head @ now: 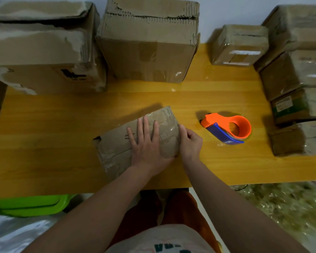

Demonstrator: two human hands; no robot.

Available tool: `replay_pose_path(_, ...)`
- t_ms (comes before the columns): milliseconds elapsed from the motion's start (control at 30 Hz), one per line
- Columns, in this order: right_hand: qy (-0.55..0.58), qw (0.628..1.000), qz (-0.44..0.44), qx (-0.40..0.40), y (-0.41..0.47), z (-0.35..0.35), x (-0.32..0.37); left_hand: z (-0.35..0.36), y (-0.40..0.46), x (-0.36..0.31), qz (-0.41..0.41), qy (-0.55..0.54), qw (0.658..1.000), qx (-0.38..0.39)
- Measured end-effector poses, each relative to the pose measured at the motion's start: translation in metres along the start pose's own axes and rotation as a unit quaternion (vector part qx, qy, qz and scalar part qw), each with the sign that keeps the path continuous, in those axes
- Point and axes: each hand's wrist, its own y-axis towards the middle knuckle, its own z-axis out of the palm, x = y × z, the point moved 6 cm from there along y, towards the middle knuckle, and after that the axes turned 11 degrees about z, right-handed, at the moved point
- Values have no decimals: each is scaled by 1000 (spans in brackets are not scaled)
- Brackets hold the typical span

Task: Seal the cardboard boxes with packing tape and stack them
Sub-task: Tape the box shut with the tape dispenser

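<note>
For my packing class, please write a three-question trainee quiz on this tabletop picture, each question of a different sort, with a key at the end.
1. True or false: the tape dispenser is held in the right hand.
2. Multiple choice: the left hand is (A) lying flat on top of the flat box, (B) lifting the dispenser, (C) off the wooden table.
3. Fill in: the stack of taped boxes stands at the table's ____ edge.

Key: 1 false, it lies on the table beside the box; 2 A; 3 right.
</note>
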Motion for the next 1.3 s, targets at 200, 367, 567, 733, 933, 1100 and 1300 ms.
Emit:
replay_pose_path(200, 181, 972, 127, -80, 4, 5, -14, 0, -2, 2, 11, -45, 999, 12)
replay_pose_path(367, 98, 990, 98, -1, 9, 4, -9, -1, -2, 4, 5, -62, 998, 10)
replay_pose_path(567, -33, 995, 91, 22, -15, 4, -16, -9, 10, 9, -67, -138, 988, -10)
replay_pose_path(733, -129, 987, 53, 77, 2, 22, 19, -40, -14, 43, -47, -137, 990, 0)
replay_pose_path(933, -179, 976, 9, 123, 26, 27, 43, -17, -59, 62, -30, -102, 982, 157)
replay_pose_path(1100, -241, 961, -9, 132, 23, 18, 36, -7, -60, 17, 27, -71, 985, 158)
replay_pose_path(1300, -327, 930, -131, 101, 31, -30, 66, -7, -31, -36, 7, -120, 987, 106)
